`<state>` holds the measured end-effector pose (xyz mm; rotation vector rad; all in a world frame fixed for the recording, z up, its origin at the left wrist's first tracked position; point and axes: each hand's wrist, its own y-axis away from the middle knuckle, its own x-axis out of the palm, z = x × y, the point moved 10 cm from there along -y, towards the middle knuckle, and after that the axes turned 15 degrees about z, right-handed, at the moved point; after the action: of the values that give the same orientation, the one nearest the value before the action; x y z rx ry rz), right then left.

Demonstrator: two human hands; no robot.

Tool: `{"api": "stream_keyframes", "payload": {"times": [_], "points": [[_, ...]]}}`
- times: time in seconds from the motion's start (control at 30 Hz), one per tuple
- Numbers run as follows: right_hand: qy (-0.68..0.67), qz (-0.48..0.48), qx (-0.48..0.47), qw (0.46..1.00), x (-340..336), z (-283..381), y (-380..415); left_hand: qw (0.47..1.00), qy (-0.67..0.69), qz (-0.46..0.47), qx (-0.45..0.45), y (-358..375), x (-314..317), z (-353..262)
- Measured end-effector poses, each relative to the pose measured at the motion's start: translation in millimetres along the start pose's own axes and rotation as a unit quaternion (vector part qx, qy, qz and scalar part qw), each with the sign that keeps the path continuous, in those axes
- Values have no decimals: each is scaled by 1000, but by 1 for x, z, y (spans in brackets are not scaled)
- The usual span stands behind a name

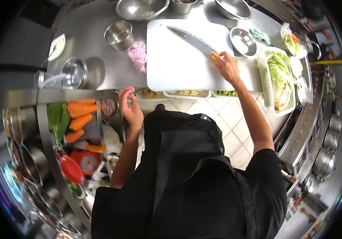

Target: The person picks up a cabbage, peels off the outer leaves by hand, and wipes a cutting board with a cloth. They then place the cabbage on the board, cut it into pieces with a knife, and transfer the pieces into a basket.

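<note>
R hand (227, 67) grips knife (196, 42) w/ closed fingers at board's (179, 67) R side, blade pointing far-L across it; L hand (132, 110), empty, half-open, off near-L corner.

Right hand (226, 67) held at upper right of centre, palm down, fingers closed; right forearm (255, 119) extended up and inward, elbow bent. Left hand (130, 109) held left of centre, fingers loosely curled, thumb apart; left forearm (126, 157) angled upward. Both forearms bared.
</note>
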<state>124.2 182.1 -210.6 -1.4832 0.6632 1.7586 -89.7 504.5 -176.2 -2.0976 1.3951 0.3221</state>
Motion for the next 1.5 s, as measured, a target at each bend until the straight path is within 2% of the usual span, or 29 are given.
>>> {"api": "stream_keyframes", "payload": {"times": [0.07,0.13,0.17,0.2,0.23,0.27,0.33,0.37,0.43,0.47,0.53,0.57,0.67,0.7,0.77,0.8,0.87,0.93,0.97,1.03,1.13,1.2,1.27,1.3,1.33,1.37,1.4,1.47,1.5], "points": [[22,-77,-26,996,-34,36,24,998,9,-16,-52,42,10,10],[-148,-39,-70,986,-28,57,61,974,138,30,-178,114,48,70],[-185,6,-130,974,-18,77,82,961,126,48,-243,149,63,84],[-225,61,-188,954,-6,95,107,944,9,118,-309,192,78,106],[-262,154,-209,930,14,104,127,847,-90,236,-468,255,100,143],[-296,234,-167,911,50,93,150,778,-52,273,-564,329,117,172],[-357,299,-50,883,118,44,187,612,146,245,-738,430,150,145],[-343,295,-50,891,147,13,206,594,157,237,-753,460,156,125],[-323,349,5,879,208,-50,252,753,183,187,-604,442,164,104],[-326,403,23,855,229,-71,278,748,191,175,-611,450,165,87],[-312,515,103,791,254,-89,319,830,214,150,-493,425,156,31],[-264,541,31,798,268,-96,332,828,206,192,-486,422,148,2],[-257,576,44,774,295,-90,338,816,268,139,-493,457,135,-18],[-278,587,75,757,313,-88,336,815,247,118,-511,464,129,-18],[-305,619,172,703,356,-88,333,778,47,173,-602,485,120,20],[-289,640,230,674,378,-91,334,778,50,168,-604,490,132,34],[-313,627,241,671,410,-85,317,786,51,-27,-616,495,130,48],[-351,602,231,679,419,-61,280,759,166,-12,-630,499,176,54],[-378,585,184,694,414,-35,256,783,195,-32,-590,497,198,51],[-420,577,126,689,396,4,228,734,353,-88,-573,487,248,35],[-465,583,130,653,383,35,218,735,341,43,-584,454,291,12],[-337,577,45,742,359,46,209,766,355,56,-534,442,297,7],[-455,397,28,797,309,56,164,725,439,22,-530,454,318,12],[-243,292,-72,922,278,50,121,732,416,28,-539,463,318,15],[-225,191,-50,954,257,41,86,735,413,31,-536,465,317,15],[-157,204,69,964,248,34,55,706,452,5,-545,472,319,18],[-41,155,-62,985,260,32,26,675,490,-21,-551,477,321,18],[1,159,-109,981,290,26,-12,686,485,-8,-543,477,319,17],[-18,202,-56,978,296,32,-17,693,482,2,-537,476,316,17]]}}
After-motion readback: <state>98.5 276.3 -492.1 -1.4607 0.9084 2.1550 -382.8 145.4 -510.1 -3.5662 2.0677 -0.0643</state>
